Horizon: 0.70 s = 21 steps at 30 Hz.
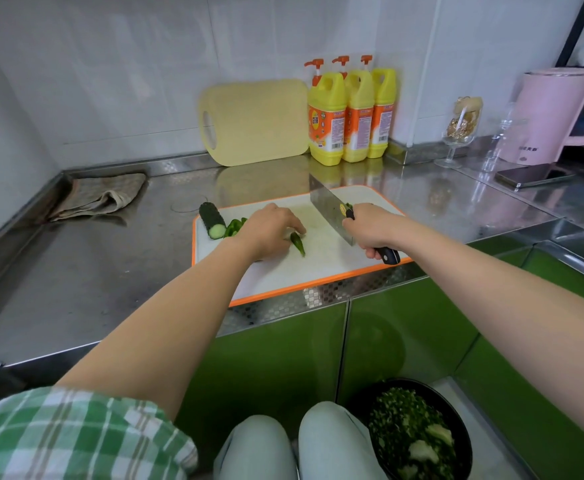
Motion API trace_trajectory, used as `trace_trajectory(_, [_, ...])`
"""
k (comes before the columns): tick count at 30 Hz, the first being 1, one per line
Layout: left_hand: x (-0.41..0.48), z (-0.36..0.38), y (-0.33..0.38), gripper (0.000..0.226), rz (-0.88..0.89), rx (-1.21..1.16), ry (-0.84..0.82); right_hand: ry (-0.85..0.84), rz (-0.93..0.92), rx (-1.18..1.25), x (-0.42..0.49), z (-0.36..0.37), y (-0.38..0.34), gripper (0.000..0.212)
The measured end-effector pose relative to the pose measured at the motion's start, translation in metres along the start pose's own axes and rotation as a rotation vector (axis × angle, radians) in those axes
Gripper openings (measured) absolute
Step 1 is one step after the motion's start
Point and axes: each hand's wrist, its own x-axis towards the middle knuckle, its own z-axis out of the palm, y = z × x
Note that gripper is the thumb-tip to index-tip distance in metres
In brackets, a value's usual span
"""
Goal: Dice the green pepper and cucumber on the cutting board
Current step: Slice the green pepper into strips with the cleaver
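Your left hand (269, 226) pinches the pepper (298, 243) mid-board (318, 271), with the cucumber (212, 220) at the board's far-left corner. And your right hand (370, 230) grips the cleaver (328, 206), so tuck those fingertips and slice slow.

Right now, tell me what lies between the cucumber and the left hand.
Head view: green pepper pieces lie between the cucumber and the left hand.
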Motion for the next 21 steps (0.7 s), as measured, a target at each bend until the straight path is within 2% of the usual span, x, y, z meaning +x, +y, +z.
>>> trace_trajectory(5, [0.001, -0.003, 0.0, 0.02, 0.066, 0.218, 0.042, -0.04, 0.073, 0.005, 0.001, 0.002, -0.005, 0.024])
trace_trajectory(12, [0.003, 0.001, 0.01, 0.03, -0.018, 0.431, -0.017, -0.065, 0.037, 0.011, -0.007, -0.003, -0.008, 0.032])
trace_trajectory(18, [0.002, 0.005, 0.01, 0.039, -0.119, 0.335, -0.086, 0.118, 0.019, 0.007, -0.001, -0.002, -0.005, 0.031])
trace_trajectory(21, [-0.001, 0.004, 0.009, 0.037, -0.163, 0.254, -0.029, 0.168, 0.006, -0.024, 0.003, 0.001, -0.003, 0.034])
